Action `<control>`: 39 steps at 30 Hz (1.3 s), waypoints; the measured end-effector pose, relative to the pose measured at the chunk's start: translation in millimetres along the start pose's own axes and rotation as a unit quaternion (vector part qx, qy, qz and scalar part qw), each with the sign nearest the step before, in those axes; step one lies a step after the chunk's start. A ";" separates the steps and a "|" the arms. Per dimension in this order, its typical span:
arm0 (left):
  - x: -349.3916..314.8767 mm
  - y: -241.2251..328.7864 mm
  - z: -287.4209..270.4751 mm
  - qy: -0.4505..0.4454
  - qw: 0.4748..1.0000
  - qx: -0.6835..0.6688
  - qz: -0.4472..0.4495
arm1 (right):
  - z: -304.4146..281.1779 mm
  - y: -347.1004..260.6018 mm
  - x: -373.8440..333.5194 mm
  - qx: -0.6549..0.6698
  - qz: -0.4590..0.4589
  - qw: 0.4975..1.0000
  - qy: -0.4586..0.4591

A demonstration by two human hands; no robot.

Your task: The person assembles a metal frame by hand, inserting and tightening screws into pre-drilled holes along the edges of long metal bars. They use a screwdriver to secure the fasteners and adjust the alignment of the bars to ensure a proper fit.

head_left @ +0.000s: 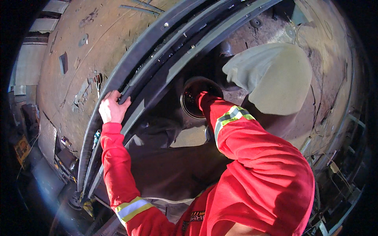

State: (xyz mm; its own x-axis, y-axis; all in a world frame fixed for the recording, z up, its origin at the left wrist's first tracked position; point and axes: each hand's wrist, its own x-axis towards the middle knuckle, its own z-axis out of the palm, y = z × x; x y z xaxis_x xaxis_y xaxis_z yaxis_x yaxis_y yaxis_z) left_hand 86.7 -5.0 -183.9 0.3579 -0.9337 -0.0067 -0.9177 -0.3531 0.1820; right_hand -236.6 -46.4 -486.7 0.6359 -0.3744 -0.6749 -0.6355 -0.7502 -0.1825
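Observation:
My left hand (112, 107) lies over the long dark metal rails (136, 84), which run in parallel from lower left to upper right. Its fingers and thumb close on the edge of one rail. A few bright screw heads or bolts show along them. My right arm (236, 122), in a red sleeve with a reflective band, reaches down into a round dark can (187, 108) with a shiny rim. Inside the can my right hand is hidden, so its fingers and anything in them cannot be seen.
Scissors (98, 82) lie beyond the rails on the worn brown surface (106, 43), among scraps. Pale grey-green cloth (281, 74) bulges right of the can. Cluttered metal pieces (69, 161) stand at lower left, with bars and wires (338, 173) along the right edge.

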 end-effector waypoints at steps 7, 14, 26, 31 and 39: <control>-1.7 2.5 -5.0 -0.019 1.000 -0.006 -0.012 | -8.0 8.5 -1.5 0.020 0.011 1.000 0.010; -2.0 -1.3 -2.6 -0.010 1.000 -0.002 0.003 | -17.2 17.8 -4.8 0.031 0.021 0.999 0.021; -0.1 3.4 -4.9 -0.026 0.999 -0.008 -0.028 | -4.8 -5.6 0.6 0.011 -0.002 0.999 0.037; -3.0 -1.8 -0.3 0.001 1.000 -0.014 0.001 | 7.0 -20.1 7.6 -0.010 -0.016 0.999 0.047; -0.5 4.1 -6.0 -0.039 0.999 -0.003 -0.013 | 29.7 -16.7 22.4 0.067 0.024 0.995 0.067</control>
State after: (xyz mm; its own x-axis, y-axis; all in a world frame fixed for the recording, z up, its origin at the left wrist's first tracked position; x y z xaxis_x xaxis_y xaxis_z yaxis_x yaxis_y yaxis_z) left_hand 83.8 -5.6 -177.2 0.3673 -0.9259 -0.0880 -0.9068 -0.3776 0.1876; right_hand -224.7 -26.1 -520.0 0.6502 -0.4836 -0.5859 -0.7137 -0.6533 -0.2528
